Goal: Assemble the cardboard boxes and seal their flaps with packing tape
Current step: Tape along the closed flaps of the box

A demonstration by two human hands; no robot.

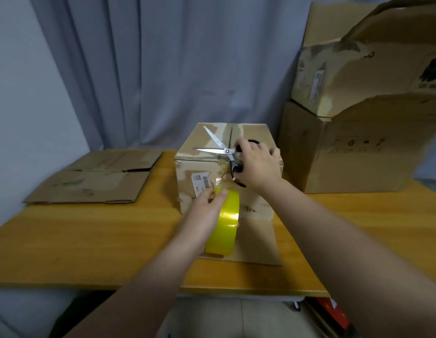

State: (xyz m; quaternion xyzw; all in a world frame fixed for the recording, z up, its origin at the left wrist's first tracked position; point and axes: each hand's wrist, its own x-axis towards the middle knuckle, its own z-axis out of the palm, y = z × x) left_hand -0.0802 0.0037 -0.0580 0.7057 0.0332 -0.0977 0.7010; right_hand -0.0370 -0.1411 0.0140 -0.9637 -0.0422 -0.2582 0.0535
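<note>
Cardboard box point(254, 134) stands closed near the middle of the desk point(90, 235), closer to the back edge than the front, with old tape scars across its top flaps. A white label point(201, 182) with a barcode sits on its front face.

The right hand point(258, 164) is over the near edge of the box top, its fingers clenched through the black handles of the scissors point(223, 150). The blades are spread apart and point left and toward the back, above the top seam.

The left hand point(207, 211) grasps the yellow tape roll point(226, 223) just in front of the box's front face, fingers curled over the roll's upper rim. The roll stands on edge, and a shiny stretch of tape seems to run from it up toward the box's top front edge (the blur makes its exact line hard to trace). Below the roll a cardboard sheet point(258, 242) lies flat, reaching out from the foot of the box toward the front edge.

At the back left corner lies a flattened carton point(95, 181). At the back right corner a large brown box point(353, 154) carries a torn box point(358, 62) on top. A grey curtain point(163, 69) hangs behind the desk.
</note>
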